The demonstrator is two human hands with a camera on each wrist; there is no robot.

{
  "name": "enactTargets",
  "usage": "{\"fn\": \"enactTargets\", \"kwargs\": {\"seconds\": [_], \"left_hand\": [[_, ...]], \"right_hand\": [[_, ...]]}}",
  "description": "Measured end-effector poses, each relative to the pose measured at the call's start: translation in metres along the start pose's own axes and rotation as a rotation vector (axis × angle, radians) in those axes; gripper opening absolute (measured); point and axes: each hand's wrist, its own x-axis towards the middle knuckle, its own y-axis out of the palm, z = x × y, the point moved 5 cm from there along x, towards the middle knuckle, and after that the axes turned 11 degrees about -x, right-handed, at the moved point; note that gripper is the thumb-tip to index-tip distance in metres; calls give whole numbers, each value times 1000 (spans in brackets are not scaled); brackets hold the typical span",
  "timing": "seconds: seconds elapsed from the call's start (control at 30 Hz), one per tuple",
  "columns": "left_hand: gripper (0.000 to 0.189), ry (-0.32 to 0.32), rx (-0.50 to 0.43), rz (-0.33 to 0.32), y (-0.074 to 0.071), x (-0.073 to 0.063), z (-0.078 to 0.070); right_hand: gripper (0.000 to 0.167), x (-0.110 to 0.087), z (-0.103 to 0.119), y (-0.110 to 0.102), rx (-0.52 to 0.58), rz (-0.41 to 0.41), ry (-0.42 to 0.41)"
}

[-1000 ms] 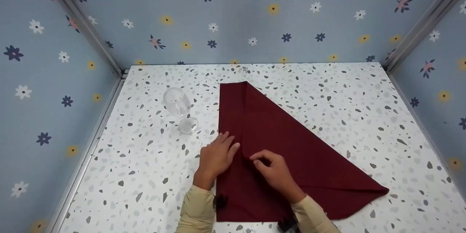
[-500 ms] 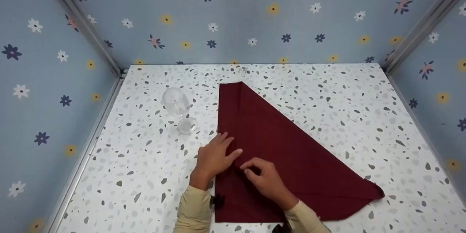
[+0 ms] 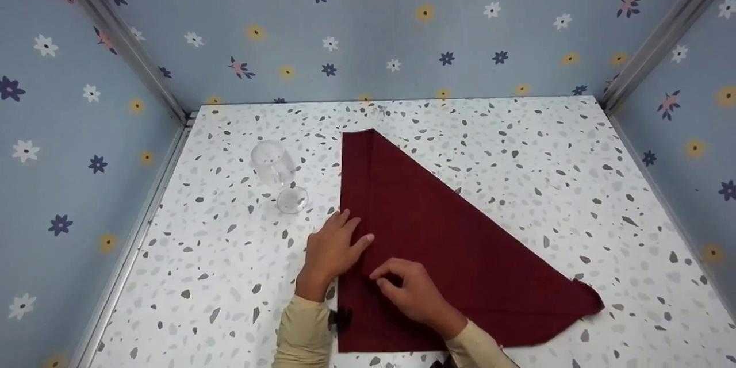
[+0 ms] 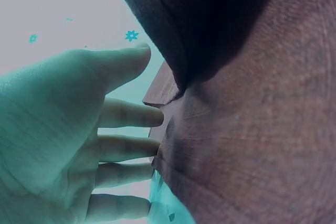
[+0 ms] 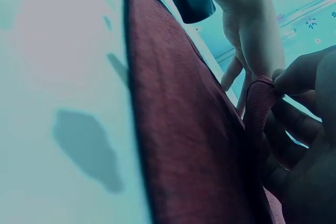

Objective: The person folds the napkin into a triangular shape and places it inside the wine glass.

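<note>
One clear stemmed glass (image 3: 273, 164) with a rounded bowl and a thin, disc-shaped foot stands upright on the smooth white worktop (image 3: 224, 287), which is speckled with grey chips. Next, the left hand (image 3: 333, 247) lies with fingers extended and thumb spread along the left edge of a dark red cloth (image 3: 443, 224), whose woven grain shows in the left wrist view. Folded over, the cloth lies in front of the person on the worktop, its long slanting edge running from a narrow flat top down to the right. The right hand (image 3: 408, 287) pinches a flap of it between thumb and fingers. At far right, the cloth's tip (image 3: 587, 299) curls upward.
</note>
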Motion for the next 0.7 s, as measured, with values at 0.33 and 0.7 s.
{"fn": "enactTargets", "kwargs": {"seconds": [0.33,0.7], "left_hand": [[53,59,50,-46,-1,-2,-2],[53,70,100,-66,-1,-3,-1]], "right_hand": [[18,-5,-25,16,-12,39,-15],[16,-6,-20,22,-43,77,-92]]}}
